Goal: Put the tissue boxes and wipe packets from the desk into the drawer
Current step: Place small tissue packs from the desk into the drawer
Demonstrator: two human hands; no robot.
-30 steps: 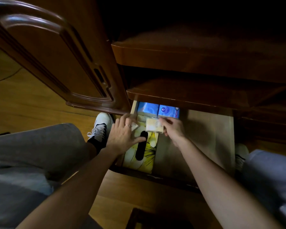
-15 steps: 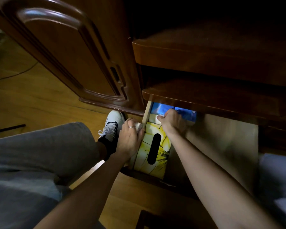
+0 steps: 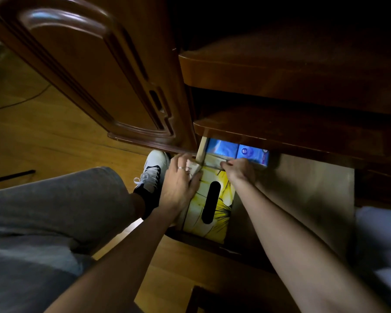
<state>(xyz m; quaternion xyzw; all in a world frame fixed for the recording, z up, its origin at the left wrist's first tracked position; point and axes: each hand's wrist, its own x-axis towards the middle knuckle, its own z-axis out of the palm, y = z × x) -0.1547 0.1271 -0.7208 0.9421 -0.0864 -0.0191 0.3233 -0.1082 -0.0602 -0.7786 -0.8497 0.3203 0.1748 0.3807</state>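
The open drawer (image 3: 303,190) sits low under the desk. A yellow tissue box (image 3: 221,213) with a dark oval slot lies along its left side. Two blue wipe packets (image 3: 222,146) (image 3: 252,153) lie at the back, half under the shelf edge. My right hand (image 3: 238,170) presses a small pale packet (image 3: 212,164) down between the yellow box and the blue packets. My left hand (image 3: 178,184) rests on the drawer's left wall and the box's edge, fingers closed over a small white packet (image 3: 193,169).
An open wooden cabinet door (image 3: 88,75) hangs at the left of the drawer. Two dark shelf edges (image 3: 280,134) overhang the drawer's back. My grey-trousered leg (image 3: 54,211) and white sneaker (image 3: 155,163) are beside the drawer on the wooden floor.
My right hand has carried the pale packet from above the yellow box toward the back and lowered it beside the blue packets. My left hand slid off the box top to the drawer's left wall.
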